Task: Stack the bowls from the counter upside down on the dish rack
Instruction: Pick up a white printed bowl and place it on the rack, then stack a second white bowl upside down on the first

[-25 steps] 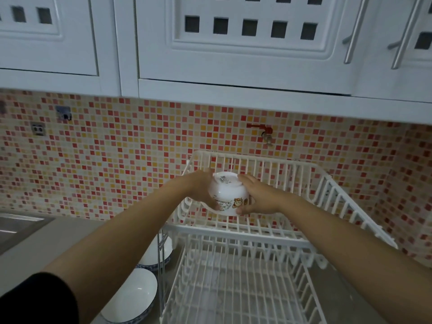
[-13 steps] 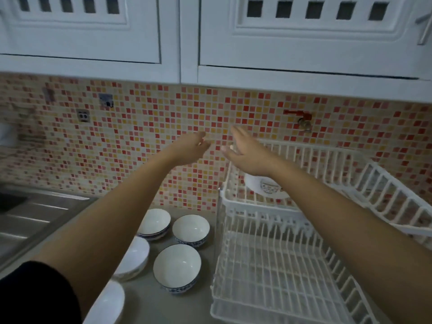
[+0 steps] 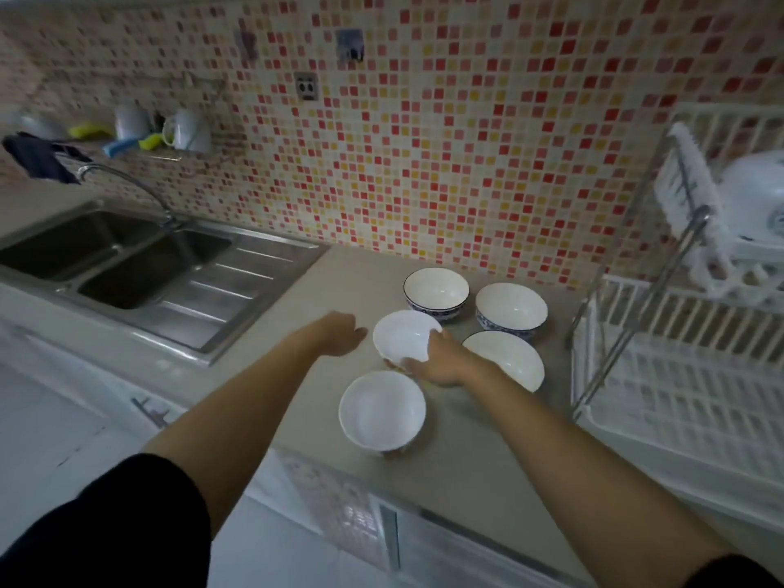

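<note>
Several white bowls stand upright on the beige counter. My right hand grips the near rim of the middle white bowl, which is tilted. My left hand hovers just left of that bowl, fingers apart, holding nothing. Two blue-patterned bowls sit behind, one on the left and one on the right. A wide white bowl lies partly behind my right wrist. Another white bowl stands nearest me. On the upper tier of the white dish rack at the right rests an upside-down bowl.
A steel double sink with a curved tap takes up the left of the counter. Mugs and sponges sit on a wall shelf above it. A mosaic tile wall backs the counter. The counter's front edge runs close below the nearest bowl.
Both hands left the bowl on the rack's upper tier and came down to the counter. My right hand has taken hold of the middle white bowl. The view swung left and down.
</note>
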`<action>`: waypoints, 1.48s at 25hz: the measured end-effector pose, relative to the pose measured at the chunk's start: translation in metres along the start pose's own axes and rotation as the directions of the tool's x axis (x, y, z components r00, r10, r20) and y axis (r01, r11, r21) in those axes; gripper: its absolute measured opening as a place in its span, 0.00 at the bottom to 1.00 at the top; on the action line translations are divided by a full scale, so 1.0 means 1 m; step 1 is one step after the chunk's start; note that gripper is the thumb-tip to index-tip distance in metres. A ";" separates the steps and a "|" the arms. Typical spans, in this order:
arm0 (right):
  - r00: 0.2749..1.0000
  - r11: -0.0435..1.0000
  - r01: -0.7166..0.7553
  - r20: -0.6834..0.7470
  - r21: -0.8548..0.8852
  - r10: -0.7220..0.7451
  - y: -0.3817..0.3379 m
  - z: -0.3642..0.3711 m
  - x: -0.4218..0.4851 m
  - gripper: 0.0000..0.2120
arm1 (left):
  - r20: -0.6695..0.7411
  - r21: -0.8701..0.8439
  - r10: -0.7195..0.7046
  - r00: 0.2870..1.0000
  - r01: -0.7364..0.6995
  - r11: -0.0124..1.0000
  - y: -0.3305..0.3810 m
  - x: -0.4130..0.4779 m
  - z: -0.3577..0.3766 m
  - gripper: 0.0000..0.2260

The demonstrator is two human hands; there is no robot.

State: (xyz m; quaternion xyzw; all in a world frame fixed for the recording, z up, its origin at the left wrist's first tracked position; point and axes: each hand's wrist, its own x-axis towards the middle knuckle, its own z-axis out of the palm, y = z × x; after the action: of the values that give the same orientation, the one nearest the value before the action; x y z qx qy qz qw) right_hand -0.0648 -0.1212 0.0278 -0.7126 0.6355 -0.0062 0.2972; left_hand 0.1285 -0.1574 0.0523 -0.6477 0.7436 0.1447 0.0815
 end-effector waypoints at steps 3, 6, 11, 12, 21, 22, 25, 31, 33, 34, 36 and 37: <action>0.982 0.982 -0.162 0.116 0.101 0.150 0.017 0.075 0.019 0.38 | 0.147 -0.068 -0.063 0.987 0.074 0.995 -0.027 -0.001 0.064 0.26; 0.965 0.939 -0.261 0.102 0.223 0.243 0.021 0.104 0.018 0.31 | 0.238 -0.262 -0.080 0.968 0.143 0.954 -0.030 -0.007 0.102 0.22; 0.991 0.933 -0.135 0.022 0.335 0.136 0.019 0.094 0.012 0.24 | 0.221 -0.470 -0.036 0.975 0.139 0.871 -0.033 -0.014 0.093 0.17; 0.997 0.935 -0.078 0.002 0.345 0.083 0.015 0.080 0.006 0.24 | 0.201 -0.527 -0.022 0.979 0.127 0.841 -0.035 -0.016 0.079 0.16; 0.747 0.914 0.361 -0.645 0.188 -0.162 -0.010 -0.136 -0.078 0.26 | -0.608 -0.618 -0.017 0.794 -0.460 0.638 0.063 -0.049 -0.109 0.12; 0.700 0.914 0.375 -0.693 0.153 -0.172 -0.008 -0.159 -0.095 0.26 | -0.682 -0.583 -0.025 0.731 -0.523 0.621 0.082 -0.051 -0.123 0.12; 0.599 0.936 0.348 -0.782 0.058 -0.174 0.010 -0.215 -0.145 0.30 | -0.843 -0.436 0.048 0.535 -0.734 0.521 0.143 -0.060 -0.150 0.09; 0.393 0.960 0.233 -0.888 -0.156 -0.239 0.098 -0.287 -0.212 0.35 | -0.794 -0.499 0.419 0.440 -0.866 -0.035 0.257 -0.064 -0.180 0.13; 0.354 0.962 0.159 -0.897 -0.222 -0.266 0.133 -0.301 -0.221 0.34 | -0.757 -0.479 0.501 0.418 -0.878 0.008 0.292 -0.063 -0.185 0.12; 0.351 0.959 0.131 -0.893 -0.251 -0.282 0.149 -0.308 -0.223 0.34 | -0.739 -0.442 0.530 0.415 -0.893 0.083 0.309 -0.062 -0.188 0.15; 0.424 0.951 0.108 -0.852 -0.289 -0.306 0.177 -0.320 -0.227 0.37 | -0.720 -0.318 0.564 0.405 -0.915 0.250 0.341 -0.056 -0.190 0.24; 0.502 0.953 0.116 -0.812 -0.279 -0.298 0.190 -0.325 -0.230 0.42 | -0.707 -0.279 0.581 0.402 -0.915 0.293 0.355 -0.051 -0.190 0.25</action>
State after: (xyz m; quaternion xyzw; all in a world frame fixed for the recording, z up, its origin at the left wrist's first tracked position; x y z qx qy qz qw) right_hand -0.4059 -0.0503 0.2982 -0.7151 0.6064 -0.3264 -0.1198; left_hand -0.2012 -0.1284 0.2863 -0.1959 0.8567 0.2433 -0.4105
